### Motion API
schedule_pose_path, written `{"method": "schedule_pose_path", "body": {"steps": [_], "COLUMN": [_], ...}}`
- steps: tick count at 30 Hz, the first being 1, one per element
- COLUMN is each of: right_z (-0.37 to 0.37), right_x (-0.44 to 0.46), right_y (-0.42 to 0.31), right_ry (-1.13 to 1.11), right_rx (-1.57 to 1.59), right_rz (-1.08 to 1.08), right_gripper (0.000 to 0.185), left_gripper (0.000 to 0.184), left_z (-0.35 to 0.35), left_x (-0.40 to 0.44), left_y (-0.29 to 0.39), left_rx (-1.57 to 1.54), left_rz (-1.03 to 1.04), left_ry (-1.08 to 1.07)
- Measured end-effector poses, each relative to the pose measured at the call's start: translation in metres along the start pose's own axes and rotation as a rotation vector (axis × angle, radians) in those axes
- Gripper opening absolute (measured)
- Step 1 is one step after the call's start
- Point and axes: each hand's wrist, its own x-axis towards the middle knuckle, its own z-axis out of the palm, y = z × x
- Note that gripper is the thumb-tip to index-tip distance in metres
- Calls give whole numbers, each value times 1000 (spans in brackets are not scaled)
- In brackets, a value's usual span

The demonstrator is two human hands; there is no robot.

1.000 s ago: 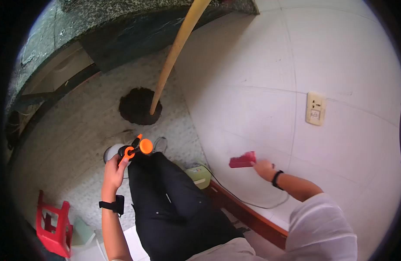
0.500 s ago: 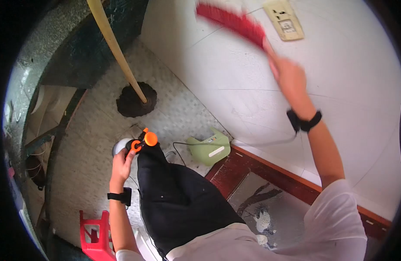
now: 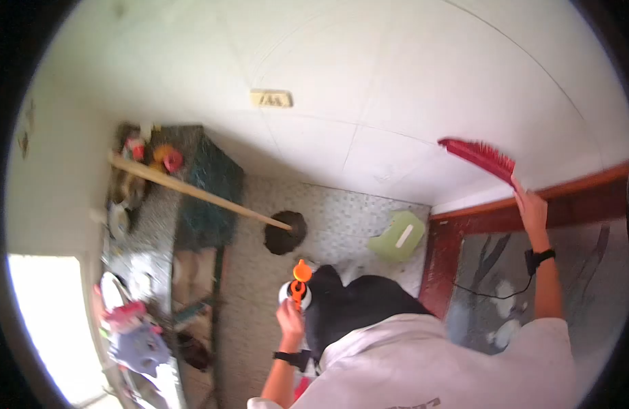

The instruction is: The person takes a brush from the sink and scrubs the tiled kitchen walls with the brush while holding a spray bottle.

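My right hand [image 3: 531, 213] grips the handle of a red brush [image 3: 478, 158] at the right. The bristles face the white wall; whether they touch it I cannot tell. Low in the middle, my left hand [image 3: 289, 322] is closed around the neck of a spray bottle [image 3: 285, 293] with a pale round body. Its orange sprayer head [image 3: 301, 271] points away from me, beside my dark trousers [image 3: 365, 300]. Each wrist wears a black band.
A wooden pole [image 3: 205, 196] with a dark round end leans on a stone-topped counter [image 3: 147, 221] holding several items. A green stool [image 3: 396, 238] stands by the wall. A socket plate [image 3: 272, 99] is on that wall; a red-brown door frame [image 3: 442, 255] is at right.
My view has swung up and wider, bringing in the counter and bright window. The brush has moved from near the socket plate toward the door frame. My left hand still holds the spray bottle.
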Motion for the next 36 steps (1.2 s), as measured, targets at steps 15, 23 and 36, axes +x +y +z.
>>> {"method": "schedule_pose_path", "body": {"steps": [15, 23, 36], "right_z": [-16, 8, 100], "right_x": [98, 92, 69], "right_y": [-188, -333, -275], "right_ry": [891, 434, 1292], "right_rx": [1447, 875, 2484], "right_rz": [553, 406, 1630], "right_gripper": [24, 55, 49], "left_gripper": [44, 53, 49], "left_z": [-76, -115, -53], "left_x": [52, 113, 126], "left_y": [187, 206, 218], "left_rx": [-266, -100, 306], "left_rz": [68, 95, 13], "left_ry": [-114, -312, -525]}}
